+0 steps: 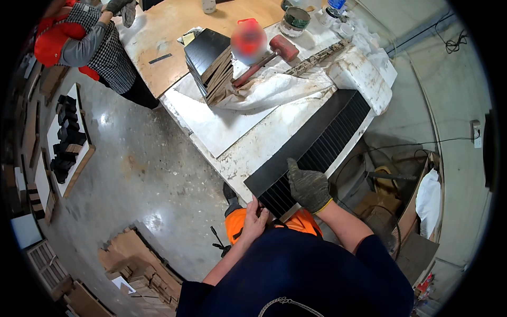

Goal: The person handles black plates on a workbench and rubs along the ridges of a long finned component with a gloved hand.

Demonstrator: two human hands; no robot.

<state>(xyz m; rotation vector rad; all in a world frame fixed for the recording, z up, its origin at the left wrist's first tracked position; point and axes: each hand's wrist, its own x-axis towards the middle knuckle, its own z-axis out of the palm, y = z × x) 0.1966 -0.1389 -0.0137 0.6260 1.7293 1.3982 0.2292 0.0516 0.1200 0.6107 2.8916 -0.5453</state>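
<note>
A long black piece [306, 142] lies slantwise along the table's near right edge. It has a smooth strip on its left side and a row of narrow, ribbed black slats [338, 129] on its right. My right hand [310, 187], in a dark grey knit glove, rests on the slats near the close end, fingers laid out and thumb apart. At the near corner, my bare left hand [255, 221] touches the end of the piece with its fingers stretched out. Some of the left fingertips are hidden against that end.
Beyond lie a stack of dark-topped boards [207, 63], a red-headed mallet [283, 47], a stained stick [319, 57], a cloth-covered block [364, 76] and a green-rimmed tub [296, 20]. Another person [90, 45] stands at the table's far left. Black pieces lie on a board [79, 153] at left.
</note>
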